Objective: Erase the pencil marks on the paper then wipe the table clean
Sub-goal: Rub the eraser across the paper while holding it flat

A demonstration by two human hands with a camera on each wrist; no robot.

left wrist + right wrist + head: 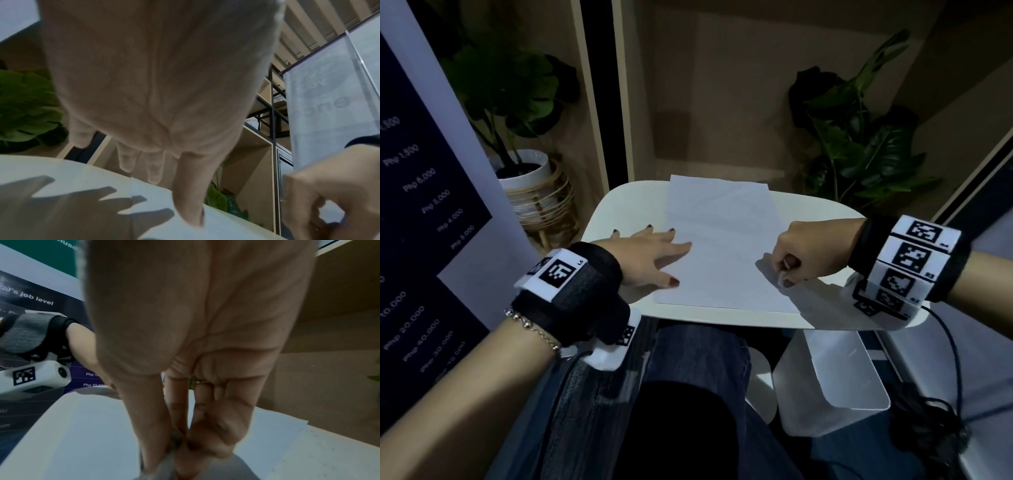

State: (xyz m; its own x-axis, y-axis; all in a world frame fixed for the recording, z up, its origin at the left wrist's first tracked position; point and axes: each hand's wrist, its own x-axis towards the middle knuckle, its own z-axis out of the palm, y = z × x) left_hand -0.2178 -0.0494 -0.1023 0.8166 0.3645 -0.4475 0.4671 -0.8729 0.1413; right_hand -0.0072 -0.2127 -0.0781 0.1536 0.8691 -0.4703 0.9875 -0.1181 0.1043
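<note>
A white sheet of paper [722, 246] lies on the small white table [626, 212]; I make out no pencil marks on it. My left hand [650, 253] rests flat with spread, straight fingers on the paper's left edge. At the paper's right edge, my right hand [791, 270] is curled with its fingertips down on the sheet. In the right wrist view its thumb and fingers pinch a small greyish eraser [174, 441], mostly hidden by the fingers. The left wrist view shows the left palm [156, 97] over the sheet.
Potted plants stand behind the table at the left [517, 102] and right [859, 137]. A printed banner [424, 205] rises close on the left. A white bin [835, 377] sits under the table's right side, with black cables [928, 428] beside it. My knees [688, 377] are below the near edge.
</note>
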